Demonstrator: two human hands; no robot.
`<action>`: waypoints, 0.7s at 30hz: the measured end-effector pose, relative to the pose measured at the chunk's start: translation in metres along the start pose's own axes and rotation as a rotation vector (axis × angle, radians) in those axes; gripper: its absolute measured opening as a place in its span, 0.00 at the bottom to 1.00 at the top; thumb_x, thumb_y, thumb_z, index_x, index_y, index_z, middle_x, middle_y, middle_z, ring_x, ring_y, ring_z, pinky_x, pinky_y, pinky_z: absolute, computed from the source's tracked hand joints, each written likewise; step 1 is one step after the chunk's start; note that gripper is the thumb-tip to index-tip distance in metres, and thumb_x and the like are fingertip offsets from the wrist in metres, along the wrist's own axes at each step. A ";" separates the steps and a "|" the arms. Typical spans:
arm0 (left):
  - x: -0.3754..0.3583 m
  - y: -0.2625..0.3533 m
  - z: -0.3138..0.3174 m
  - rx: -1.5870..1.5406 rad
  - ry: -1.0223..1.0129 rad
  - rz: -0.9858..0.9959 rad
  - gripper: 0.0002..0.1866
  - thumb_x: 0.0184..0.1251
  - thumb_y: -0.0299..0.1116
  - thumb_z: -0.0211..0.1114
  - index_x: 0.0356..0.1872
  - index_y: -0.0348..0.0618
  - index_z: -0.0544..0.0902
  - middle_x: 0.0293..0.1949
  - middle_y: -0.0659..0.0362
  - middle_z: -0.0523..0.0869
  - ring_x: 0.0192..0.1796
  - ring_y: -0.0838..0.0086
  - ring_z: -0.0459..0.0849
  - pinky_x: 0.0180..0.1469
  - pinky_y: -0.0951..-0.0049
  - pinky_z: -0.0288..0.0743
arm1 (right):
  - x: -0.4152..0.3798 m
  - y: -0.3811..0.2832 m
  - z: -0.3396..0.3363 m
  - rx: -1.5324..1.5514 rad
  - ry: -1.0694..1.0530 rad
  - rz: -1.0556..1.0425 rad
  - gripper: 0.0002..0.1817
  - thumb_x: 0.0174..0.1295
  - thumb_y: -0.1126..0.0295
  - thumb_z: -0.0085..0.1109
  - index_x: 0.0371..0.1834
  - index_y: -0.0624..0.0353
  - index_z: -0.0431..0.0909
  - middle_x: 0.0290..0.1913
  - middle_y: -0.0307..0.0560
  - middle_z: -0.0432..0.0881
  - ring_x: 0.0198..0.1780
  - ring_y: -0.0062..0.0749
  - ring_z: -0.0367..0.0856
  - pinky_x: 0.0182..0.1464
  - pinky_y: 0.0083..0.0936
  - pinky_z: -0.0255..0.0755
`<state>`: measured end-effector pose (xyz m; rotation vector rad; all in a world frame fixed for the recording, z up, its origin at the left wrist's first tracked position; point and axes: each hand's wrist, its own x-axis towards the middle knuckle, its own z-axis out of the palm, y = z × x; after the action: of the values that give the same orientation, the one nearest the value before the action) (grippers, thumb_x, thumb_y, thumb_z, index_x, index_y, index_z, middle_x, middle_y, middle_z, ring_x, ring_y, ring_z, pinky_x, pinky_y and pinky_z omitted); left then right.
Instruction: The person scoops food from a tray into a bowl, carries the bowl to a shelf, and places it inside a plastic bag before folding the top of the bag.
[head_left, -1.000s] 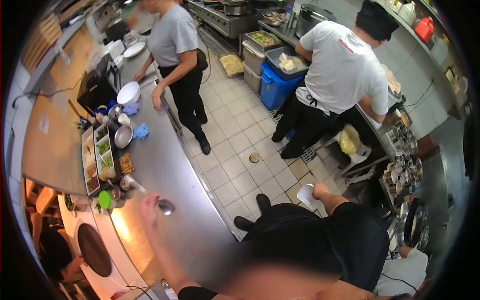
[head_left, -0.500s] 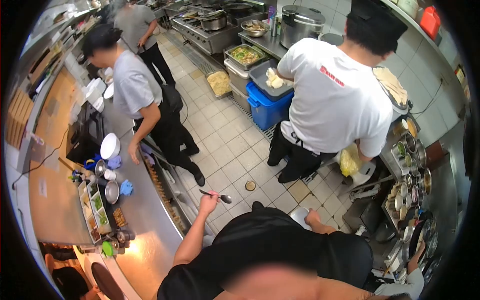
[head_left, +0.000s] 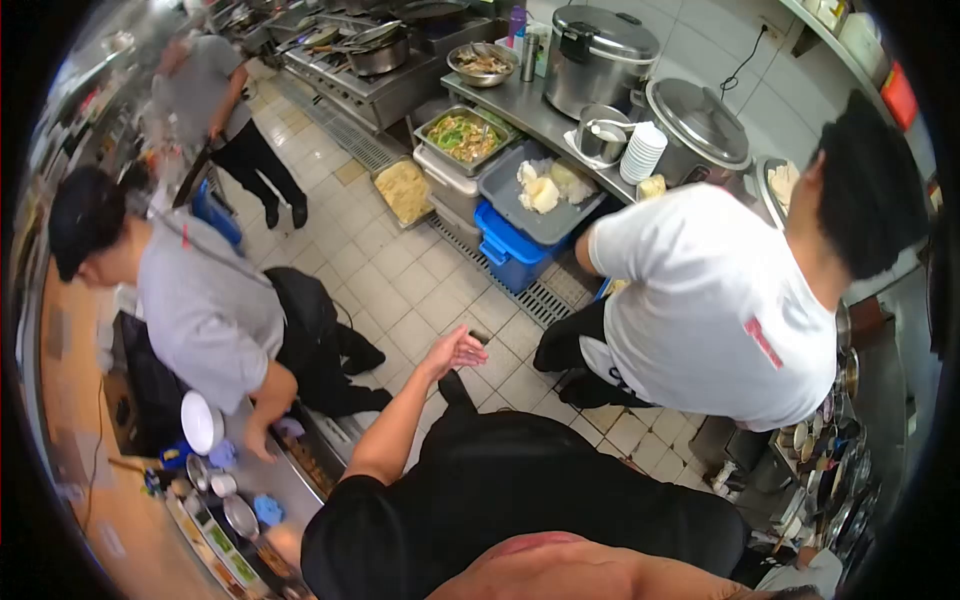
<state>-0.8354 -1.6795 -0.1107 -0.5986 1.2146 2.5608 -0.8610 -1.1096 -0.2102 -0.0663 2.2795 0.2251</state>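
My left hand (head_left: 455, 352) is held out over the tiled floor in front of me. Its fingers are bent together round a spoon (head_left: 480, 338), of which only the small dark bowl shows past the fingertips; the handle is hidden. My right hand cannot be seen, and neither can the white container. A co-worker in a white shirt (head_left: 715, 305) stands ahead on the right, next to the steel counter. At the left counter, a co-worker in a grey shirt (head_left: 205, 300) leans over with one hand low by its edge.
A blue bin (head_left: 510, 250) with a grey tray (head_left: 540, 195) on it stands ahead, beside food pans (head_left: 465, 135). Stacked white cups (head_left: 643, 152) and large cookers (head_left: 600, 60) line the counter. Another person (head_left: 205, 90) stands far left. Tiled floor (head_left: 400, 270) runs between the counters.
The view has shifted. My left hand has reached further forward, while my right hand and its white container have gone out of sight. The white-shirted co-worker has turned, and the yellow bag no longer shows.
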 end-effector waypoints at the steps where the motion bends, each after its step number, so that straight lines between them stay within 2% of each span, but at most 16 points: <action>1: 0.021 0.024 -0.011 0.001 -0.016 -0.008 0.10 0.69 0.29 0.55 0.42 0.34 0.81 0.41 0.49 0.88 0.42 0.67 0.88 0.49 0.70 0.82 | 0.013 -0.013 0.010 0.003 -0.008 -0.006 0.23 0.64 0.60 0.54 0.61 0.57 0.73 0.51 0.59 0.81 0.52 0.53 0.81 0.50 0.49 0.77; 3: 0.065 0.064 -0.037 0.314 0.138 -0.056 0.10 0.69 0.28 0.55 0.47 0.36 0.79 0.40 0.48 0.88 0.42 0.66 0.88 0.46 0.69 0.83 | 0.009 -0.055 0.006 0.041 -0.026 0.003 0.23 0.65 0.60 0.52 0.60 0.58 0.73 0.51 0.59 0.82 0.53 0.54 0.81 0.51 0.49 0.77; 7: 0.129 0.142 -0.066 0.409 0.153 -0.115 0.11 0.70 0.28 0.54 0.51 0.41 0.75 0.39 0.49 0.87 0.41 0.66 0.88 0.41 0.67 0.84 | 0.014 -0.147 -0.015 0.130 -0.054 -0.002 0.22 0.66 0.58 0.50 0.58 0.59 0.75 0.51 0.60 0.82 0.54 0.54 0.81 0.52 0.49 0.77; 9: 0.144 0.184 -0.059 0.394 0.349 -0.074 0.12 0.70 0.28 0.53 0.52 0.45 0.72 0.35 0.54 0.86 0.35 0.67 0.87 0.35 0.67 0.83 | 0.027 -0.193 -0.026 0.172 -0.065 -0.009 0.22 0.66 0.57 0.49 0.57 0.60 0.75 0.51 0.60 0.82 0.54 0.54 0.81 0.52 0.48 0.77; 10: 0.164 0.197 -0.075 0.415 0.341 -0.079 0.12 0.70 0.28 0.53 0.52 0.45 0.72 0.35 0.54 0.86 0.35 0.67 0.87 0.35 0.67 0.83 | 0.035 -0.214 -0.034 0.196 -0.068 -0.007 0.22 0.66 0.57 0.48 0.57 0.60 0.75 0.52 0.60 0.82 0.54 0.54 0.81 0.52 0.48 0.77; 12: 0.218 0.202 -0.125 0.472 0.252 -0.246 0.10 0.70 0.27 0.52 0.49 0.46 0.74 0.32 0.55 0.84 0.30 0.67 0.85 0.29 0.66 0.81 | 0.055 -0.253 -0.048 0.234 -0.074 -0.008 0.23 0.67 0.56 0.47 0.56 0.61 0.76 0.52 0.60 0.82 0.55 0.54 0.81 0.53 0.48 0.77; 14: 0.257 0.210 -0.174 0.620 0.230 -0.241 0.09 0.69 0.28 0.52 0.47 0.46 0.75 0.31 0.56 0.83 0.29 0.70 0.84 0.27 0.68 0.80 | 0.085 -0.288 -0.059 0.266 -0.072 -0.005 0.23 0.67 0.55 0.46 0.55 0.61 0.77 0.52 0.61 0.83 0.55 0.54 0.81 0.53 0.48 0.77; 16: 0.279 0.230 -0.194 0.755 0.219 -0.230 0.08 0.69 0.28 0.52 0.45 0.46 0.77 0.30 0.57 0.82 0.27 0.72 0.83 0.25 0.69 0.78 | 0.136 -0.315 -0.056 0.265 -0.007 0.022 0.23 0.69 0.54 0.43 0.53 0.60 0.77 0.50 0.61 0.83 0.55 0.54 0.82 0.52 0.48 0.78; 18: 0.286 0.262 -0.199 0.952 0.394 -0.176 0.08 0.69 0.33 0.53 0.42 0.46 0.80 0.32 0.52 0.85 0.30 0.63 0.85 0.29 0.62 0.79 | 0.180 -0.336 -0.076 0.265 -0.038 -0.019 0.21 0.70 0.56 0.42 0.54 0.59 0.76 0.50 0.61 0.83 0.53 0.53 0.82 0.51 0.48 0.78; 19: 0.296 0.271 -0.224 0.965 0.399 -0.207 0.08 0.69 0.33 0.53 0.42 0.46 0.80 0.32 0.52 0.85 0.30 0.63 0.85 0.29 0.62 0.79 | 0.185 -0.351 -0.081 0.264 -0.077 -0.054 0.20 0.70 0.59 0.41 0.54 0.58 0.76 0.49 0.61 0.83 0.52 0.53 0.83 0.50 0.48 0.78; 21: 0.328 0.282 -0.285 1.419 0.541 0.358 0.12 0.68 0.37 0.55 0.43 0.46 0.83 0.35 0.46 0.87 0.36 0.51 0.86 0.37 0.53 0.79 | 0.150 -0.395 -0.171 0.233 -0.048 0.017 0.19 0.71 0.62 0.38 0.55 0.57 0.75 0.48 0.59 0.84 0.51 0.52 0.84 0.48 0.47 0.78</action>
<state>-1.1613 -2.0638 -0.2329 -0.6848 2.9378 1.0442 -1.0391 -1.5253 -0.2685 0.0786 2.2433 -0.0314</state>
